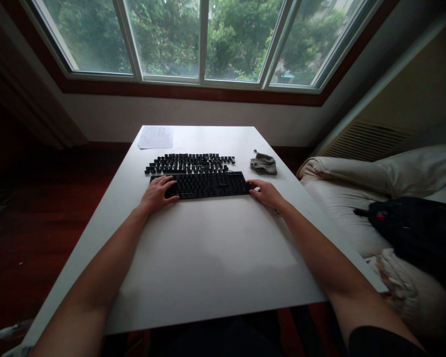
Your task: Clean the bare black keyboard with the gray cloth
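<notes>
A black keyboard base (208,186), its keycaps seemingly off, lies flat across the white table. My left hand (158,193) grips its left end, fingers over the top and thumb along the front edge. At the right end, my right hand (262,192) pinches the keyboard's side between thumb and fingers. Just behind the base, loose black keycaps (193,161) are spread in rough rows. A crumpled grey cloth (263,163) rests beyond my right hand. Something small and dark (277,212) shows beside my right wrist, mostly hidden.
A sheet of paper (156,137) lies at the far left corner of the white table (215,263). Past the far edge are a wall and a window (204,39). To the right stands a pale sofa (334,193) bearing a black bag (416,223).
</notes>
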`<state>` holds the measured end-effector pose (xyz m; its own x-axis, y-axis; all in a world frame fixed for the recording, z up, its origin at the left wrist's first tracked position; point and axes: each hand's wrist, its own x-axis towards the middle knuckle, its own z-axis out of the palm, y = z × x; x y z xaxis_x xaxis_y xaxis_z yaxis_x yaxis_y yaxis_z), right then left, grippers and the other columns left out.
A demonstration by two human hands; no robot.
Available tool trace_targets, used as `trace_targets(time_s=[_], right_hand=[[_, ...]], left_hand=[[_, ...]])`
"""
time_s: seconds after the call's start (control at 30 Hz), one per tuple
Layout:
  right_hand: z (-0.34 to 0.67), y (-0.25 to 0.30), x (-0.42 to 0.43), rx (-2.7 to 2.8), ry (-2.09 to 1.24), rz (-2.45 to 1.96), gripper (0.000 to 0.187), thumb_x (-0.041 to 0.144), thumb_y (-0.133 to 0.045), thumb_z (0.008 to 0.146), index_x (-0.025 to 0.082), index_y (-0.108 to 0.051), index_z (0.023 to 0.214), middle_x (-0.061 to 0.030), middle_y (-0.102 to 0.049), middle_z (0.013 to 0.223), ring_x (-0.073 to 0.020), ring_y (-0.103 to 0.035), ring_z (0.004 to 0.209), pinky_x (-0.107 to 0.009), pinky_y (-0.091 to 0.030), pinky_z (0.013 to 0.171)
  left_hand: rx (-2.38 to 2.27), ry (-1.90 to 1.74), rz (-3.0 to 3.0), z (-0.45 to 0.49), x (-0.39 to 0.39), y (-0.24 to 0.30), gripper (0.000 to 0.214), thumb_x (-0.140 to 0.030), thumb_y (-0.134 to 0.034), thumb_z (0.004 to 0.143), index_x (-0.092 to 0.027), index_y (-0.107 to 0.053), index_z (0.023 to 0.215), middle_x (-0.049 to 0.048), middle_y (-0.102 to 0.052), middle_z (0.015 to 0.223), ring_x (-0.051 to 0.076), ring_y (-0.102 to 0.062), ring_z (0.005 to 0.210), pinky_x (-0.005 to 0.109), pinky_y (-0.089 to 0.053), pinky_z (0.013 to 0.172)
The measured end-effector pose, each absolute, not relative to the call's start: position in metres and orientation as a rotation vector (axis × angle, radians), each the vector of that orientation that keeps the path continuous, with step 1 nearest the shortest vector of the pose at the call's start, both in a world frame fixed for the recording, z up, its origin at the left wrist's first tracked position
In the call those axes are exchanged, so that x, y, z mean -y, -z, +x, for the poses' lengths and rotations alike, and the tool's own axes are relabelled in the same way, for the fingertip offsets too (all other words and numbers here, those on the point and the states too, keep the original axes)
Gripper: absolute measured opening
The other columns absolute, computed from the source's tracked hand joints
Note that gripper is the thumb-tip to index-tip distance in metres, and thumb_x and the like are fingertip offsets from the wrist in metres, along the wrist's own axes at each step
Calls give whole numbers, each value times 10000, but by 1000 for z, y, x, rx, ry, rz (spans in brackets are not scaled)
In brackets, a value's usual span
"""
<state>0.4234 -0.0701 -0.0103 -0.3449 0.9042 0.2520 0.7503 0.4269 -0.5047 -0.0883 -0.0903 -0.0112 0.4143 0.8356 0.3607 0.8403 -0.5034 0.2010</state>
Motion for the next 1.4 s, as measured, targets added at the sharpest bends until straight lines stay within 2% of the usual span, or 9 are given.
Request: trace_targets(time_s=[0.3,0.53,0.8,1.1,1.4], right_hand=[[432,10,61,2176,-589,-1347,423,303,-664,845,257,-708,1264,-74,-714,1173,-232,-686,1009,-319,-589,770],[440,7,49,2171,-755,-1384,442,311,-665,824,216,-720,1252,-64,-755,1130,-225,-696,1009,-285,-582,782],[435,0,55,2201,-714,-1354,407,304,-673,823,244,-736,1221,-71,-733,1185,-245,-682,1067,-334,-595,805],[432,1,54,2255,-682,-1319,412,367,-657,856,238,-727,1241,-81,-715,1138,-225,-687,1010,-313,-594,763],[424,-5,49,2394,-570,-1332,363,313,-663,852,262,-742,1203,-67,-717,1127,-204,-704,891,-307,-578,742]], left_hand=[[1560,666,-2639,-89,91,12,655,-628,-641,874,-271,-586,1420,80,-499,1541,353,-399,1439,546,-307,1221],[1560,666,-2633,-92,90,12,665,-635,-648,862,-269,-595,1414,83,-501,1540,361,-406,1432,539,-317,1217],[1566,679,-2650,-91,90,11,657,-605,-671,859,-289,-580,1428,71,-491,1548,364,-388,1441,567,-305,1212],[1540,676,-2658,-93,90,10,655,-606,-668,864,-268,-587,1419,85,-498,1540,360,-396,1434,551,-314,1211],[1549,683,-2662,-95,88,14,652,-599,-666,864,-276,-582,1425,82,-494,1545,359,-385,1443,558,-302,1215]])
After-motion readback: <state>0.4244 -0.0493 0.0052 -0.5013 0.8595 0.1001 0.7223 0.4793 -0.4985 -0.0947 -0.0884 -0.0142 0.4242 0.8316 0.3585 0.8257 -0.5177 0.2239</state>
